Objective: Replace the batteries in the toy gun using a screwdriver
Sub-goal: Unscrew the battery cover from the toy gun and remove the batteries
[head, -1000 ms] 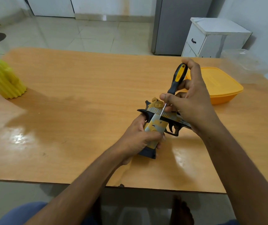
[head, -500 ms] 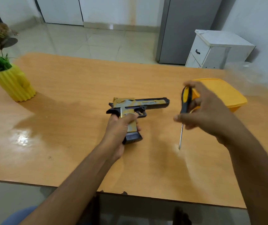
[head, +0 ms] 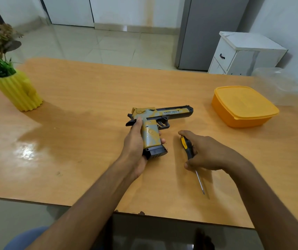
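Observation:
A yellow, grey and black toy gun (head: pixel 160 117) lies on its side on the wooden table (head: pixel 83 114), barrel pointing right. My left hand (head: pixel 135 143) grips its handle, fingers curled round it above the black magazine base. To the right, my right hand (head: pixel 206 152) holds a screwdriver (head: pixel 187 147) with a black and yellow handle low at the table. Its metal shaft (head: pixel 199 181) points toward me and its tip is near the front edge. No batteries are visible.
An orange lidded box (head: pixel 243 105) sits at the right, with a clear plastic container (head: pixel 285 85) behind it. A yellow ribbed vase (head: pixel 18 89) with plants stands at the far left. A white drawer cabinet (head: pixel 243 53) and grey fridge (head: pixel 209 31) stand beyond the table.
The screwdriver came off the gun and my right hand carried it right and down to the table. My left hand laid the gun flat, barrel to the right.

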